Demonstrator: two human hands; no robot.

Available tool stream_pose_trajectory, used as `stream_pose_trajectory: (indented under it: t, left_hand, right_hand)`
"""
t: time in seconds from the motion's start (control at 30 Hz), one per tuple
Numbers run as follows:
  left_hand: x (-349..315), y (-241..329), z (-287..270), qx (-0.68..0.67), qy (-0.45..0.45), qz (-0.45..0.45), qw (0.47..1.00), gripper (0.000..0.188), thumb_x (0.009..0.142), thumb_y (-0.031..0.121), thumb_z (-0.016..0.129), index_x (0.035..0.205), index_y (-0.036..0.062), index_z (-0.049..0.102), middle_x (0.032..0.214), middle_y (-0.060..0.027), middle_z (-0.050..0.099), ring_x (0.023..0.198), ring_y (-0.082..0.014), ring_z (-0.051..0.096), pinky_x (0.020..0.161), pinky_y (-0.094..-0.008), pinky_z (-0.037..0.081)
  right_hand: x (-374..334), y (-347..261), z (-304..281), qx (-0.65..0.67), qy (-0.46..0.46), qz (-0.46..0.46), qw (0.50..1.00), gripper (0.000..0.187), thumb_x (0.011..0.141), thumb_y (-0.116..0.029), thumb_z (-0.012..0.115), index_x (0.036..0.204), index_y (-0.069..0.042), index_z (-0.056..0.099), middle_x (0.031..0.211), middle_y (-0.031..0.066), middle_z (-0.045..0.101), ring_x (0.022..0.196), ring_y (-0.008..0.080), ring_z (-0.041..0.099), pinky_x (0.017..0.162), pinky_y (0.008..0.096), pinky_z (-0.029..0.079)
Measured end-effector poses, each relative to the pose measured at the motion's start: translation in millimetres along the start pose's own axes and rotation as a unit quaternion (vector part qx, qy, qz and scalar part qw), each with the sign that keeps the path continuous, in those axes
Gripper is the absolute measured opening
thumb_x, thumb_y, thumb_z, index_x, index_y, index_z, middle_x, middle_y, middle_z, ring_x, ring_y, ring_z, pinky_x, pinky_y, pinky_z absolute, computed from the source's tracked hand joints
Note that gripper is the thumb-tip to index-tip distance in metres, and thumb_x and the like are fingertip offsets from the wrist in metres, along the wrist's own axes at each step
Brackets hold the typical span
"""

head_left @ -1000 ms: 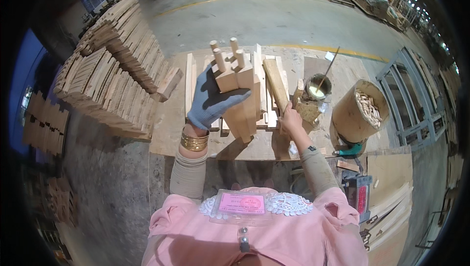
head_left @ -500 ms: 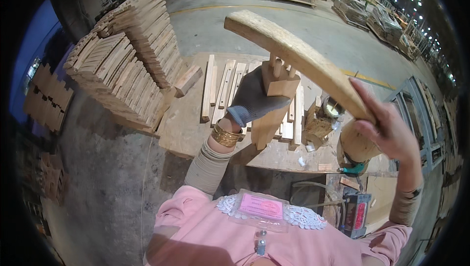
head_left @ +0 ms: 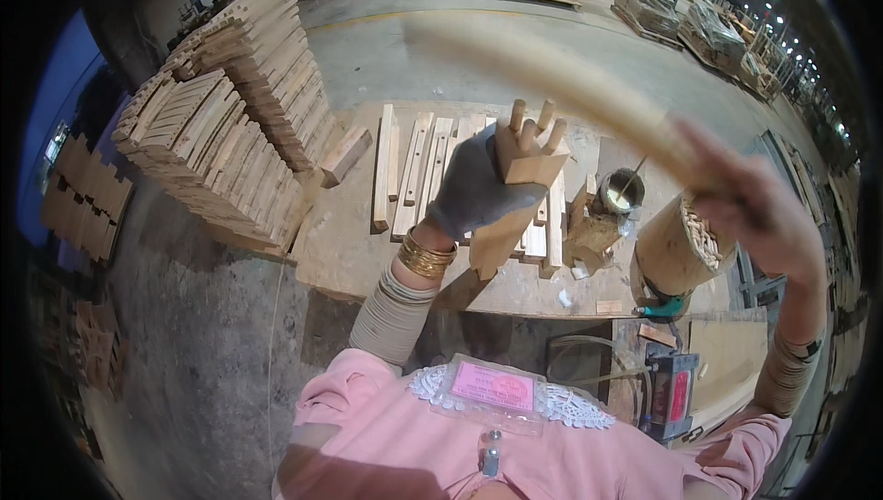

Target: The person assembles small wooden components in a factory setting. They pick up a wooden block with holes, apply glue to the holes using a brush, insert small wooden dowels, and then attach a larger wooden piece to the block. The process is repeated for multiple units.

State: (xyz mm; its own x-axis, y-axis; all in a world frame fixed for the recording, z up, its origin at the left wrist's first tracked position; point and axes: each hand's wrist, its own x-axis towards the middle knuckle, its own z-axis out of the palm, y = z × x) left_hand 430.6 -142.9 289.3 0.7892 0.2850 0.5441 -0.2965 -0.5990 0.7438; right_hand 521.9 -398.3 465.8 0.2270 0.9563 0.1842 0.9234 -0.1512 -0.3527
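Observation:
My left hand, in a grey glove, is closed round a wooden block standing on end on the workbench. Several round dowels stick up out of its top end, just above the glove. My bare right hand grips one end of a long, thick wooden bar. Both the bar and that hand are smeared by motion. The bar slants up to the left, raised over the dowels and apart from them.
Wooden slats lie behind the block. To the right stand a glue pot with a stick in it and a round container of dowels. A green-handled tool lies by the front edge. Tall stacks of wood pieces rise at the left.
My right hand has moved right with the wooden bar, which has lifted off the dowels and uncovered their tops. The left hand keeps its hold on the block.

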Motion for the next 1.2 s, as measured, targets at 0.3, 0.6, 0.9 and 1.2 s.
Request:
stream_pose_trajectory:
  t: [0.3, 0.6, 0.9, 1.2]
  left_hand:
    - [-5.2, 1.7, -0.3, -0.15, 0.019, 0.0, 0.988, 0.046, 0.061, 0.013, 0.079, 0.099, 0.0006, 0.056, 0.088, -0.0063, 0.064, 0.079, -0.0152, 0.061, 0.072, -0.0291, 0.05]
    - [-29.7, -11.0, -21.3, -0.315, 0.058, 0.059, 0.945, 0.057, 0.06, -0.004, 0.078, 0.111, 0.0037, 0.052, 0.106, -0.0078, 0.061, 0.092, -0.017, 0.06, 0.08, -0.0294, 0.052]
    - [-73.4, -93.3, -133.7, 0.123, 0.125, 0.243, 0.954, 0.028, 0.081, 0.01, 0.052, 0.104, -0.0053, 0.059, 0.11, -0.0164, 0.059, 0.101, -0.026, 0.056, 0.091, -0.0385, 0.043]
    - [-14.0, -36.2, -47.2, 0.166, 0.055, 0.284, 0.943, 0.035, 0.08, 0.005, 0.057, 0.114, -0.0039, 0.053, 0.118, -0.0169, 0.054, 0.107, -0.0281, 0.054, 0.093, -0.0399, 0.044]
  right_hand:
    - [-9.3, 12.9, 6.7, 0.006, -0.04, 0.049, 0.998, 0.059, 0.081, -0.014, 0.058, 0.136, -0.007, 0.037, 0.069, 0.0099, 0.054, 0.054, 0.0166, 0.046, 0.055, 0.0297, 0.04]
    - [1.2, 37.5, 49.6, 0.147, -0.001, 0.109, 0.983, 0.055, 0.087, -0.026, 0.055, 0.137, -0.013, 0.037, 0.09, 0.0066, 0.058, 0.066, 0.0125, 0.05, 0.062, 0.0264, 0.043]
    - [36.8, 151.4, 286.7, 0.013, 0.002, 0.357, 0.934, 0.051, 0.088, -0.036, 0.048, 0.135, -0.026, 0.032, 0.092, 0.0181, 0.061, 0.084, 0.0346, 0.06, 0.07, 0.0442, 0.048]
    - [-27.8, -27.6, 250.9, -0.061, 0.348, 0.132, 0.926, 0.104, 0.056, -0.04, 0.08, 0.14, -0.013, 0.026, 0.136, 0.0268, 0.028, 0.126, 0.0433, 0.028, 0.102, 0.052, 0.026]
